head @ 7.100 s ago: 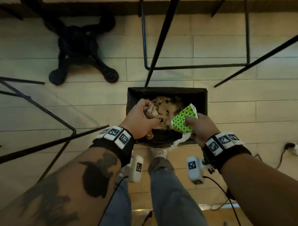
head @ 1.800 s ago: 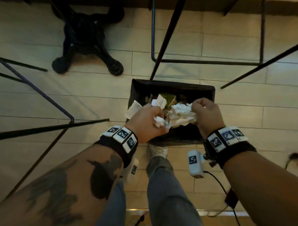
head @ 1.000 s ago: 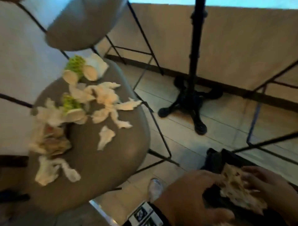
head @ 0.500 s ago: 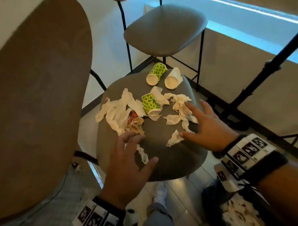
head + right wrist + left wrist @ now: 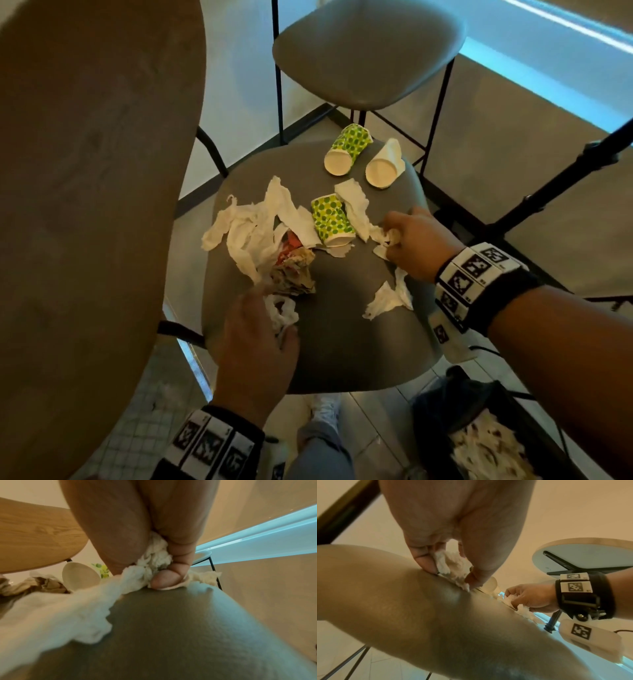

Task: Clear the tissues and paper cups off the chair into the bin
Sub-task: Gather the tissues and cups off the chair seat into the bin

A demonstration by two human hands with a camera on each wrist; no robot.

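On the grey chair seat (image 5: 342, 342) lie torn white tissues (image 5: 253, 222), a crumpled brown wrapper (image 5: 294, 274) and three paper cups on their sides: two green-dotted cups (image 5: 330, 222) (image 5: 347, 149) and a white cup (image 5: 385, 164). My left hand (image 5: 270, 318) pinches a small white tissue wad (image 5: 452, 566) at the seat's near left. My right hand (image 5: 394, 240) grips a bunched white tissue (image 5: 154, 559) at the seat's right side. Another tissue scrap (image 5: 388, 298) lies loose below my right hand.
The black bin (image 5: 442, 407) with paper inside stands on the floor at the lower right. A wooden chair back (image 5: 85, 205) fills the left. A second grey stool (image 5: 366, 51) stands behind. A black table leg (image 5: 548, 185) runs at right.
Both hands, spread open over the seat half a second ago, have come down and closed on tissues. Before that they were at the bin dropping tissues.
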